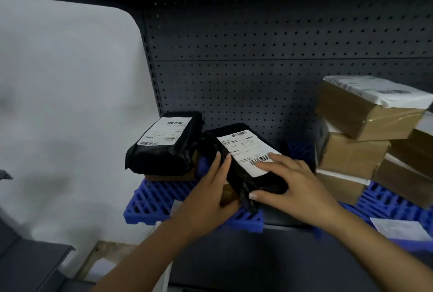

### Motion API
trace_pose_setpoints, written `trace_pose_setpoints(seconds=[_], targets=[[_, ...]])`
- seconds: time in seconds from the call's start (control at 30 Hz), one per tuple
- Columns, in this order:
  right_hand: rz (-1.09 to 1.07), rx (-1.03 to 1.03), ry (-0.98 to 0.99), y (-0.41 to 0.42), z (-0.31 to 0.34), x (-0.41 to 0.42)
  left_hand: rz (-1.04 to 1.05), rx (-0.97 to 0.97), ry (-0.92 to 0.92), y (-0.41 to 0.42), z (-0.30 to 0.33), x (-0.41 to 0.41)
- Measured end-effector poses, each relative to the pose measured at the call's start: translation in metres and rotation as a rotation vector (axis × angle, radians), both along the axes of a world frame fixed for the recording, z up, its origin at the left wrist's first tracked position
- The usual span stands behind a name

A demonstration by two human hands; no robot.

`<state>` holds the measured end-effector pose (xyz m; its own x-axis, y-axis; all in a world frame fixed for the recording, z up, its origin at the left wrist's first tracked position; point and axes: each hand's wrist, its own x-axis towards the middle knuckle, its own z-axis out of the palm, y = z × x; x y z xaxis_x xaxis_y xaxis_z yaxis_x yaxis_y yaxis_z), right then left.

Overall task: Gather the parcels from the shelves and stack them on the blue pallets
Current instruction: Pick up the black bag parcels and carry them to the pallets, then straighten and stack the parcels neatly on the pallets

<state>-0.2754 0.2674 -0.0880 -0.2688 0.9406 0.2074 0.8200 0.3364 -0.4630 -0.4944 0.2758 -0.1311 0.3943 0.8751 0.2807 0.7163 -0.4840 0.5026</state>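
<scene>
A: Where was the black plastic-wrapped labelled parcel [248, 162]?

B: On the blue slatted pallet [150, 200], at its 3 o'clock end. Left hand [208, 195] and right hand [293, 186] curled round its ends (film soft, likely slippery; support underneath).

Barcoded shipping labels [248, 151] on the black parcels [161, 148] are too blurred to read.

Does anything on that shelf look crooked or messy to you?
Yes. The cardboard boxes on the right are stacked unevenly, the top box turned at an angle to those beneath. The black parcel held by both hands sits tilted, one end propped on a brown box. Nothing looks torn or spilled.
</scene>
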Motion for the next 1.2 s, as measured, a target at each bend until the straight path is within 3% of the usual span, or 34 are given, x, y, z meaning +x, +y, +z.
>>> trace_pose_setpoints(seconds=[0.37, 0.63, 0.87, 1.2], targets=[[-0.141, -0.012, -0.076, 0.035, 0.0, -0.048, -0.061, -0.009, -0.076, -0.004, -0.009, -0.009], [-0.093, 0.037, 0.013, 0.023, 0.0, -0.036, -0.042, 0.094, -0.042, -0.015, 0.001, -0.01], [-0.14, 0.11, 0.062, -0.028, 0.006, 0.003, -0.113, 0.251, -0.034, -0.018, 0.022, 0.023], [-0.231, 0.095, 0.079, -0.1, 0.007, 0.112, -0.237, 0.249, 0.025, -0.046, 0.026, 0.126]])
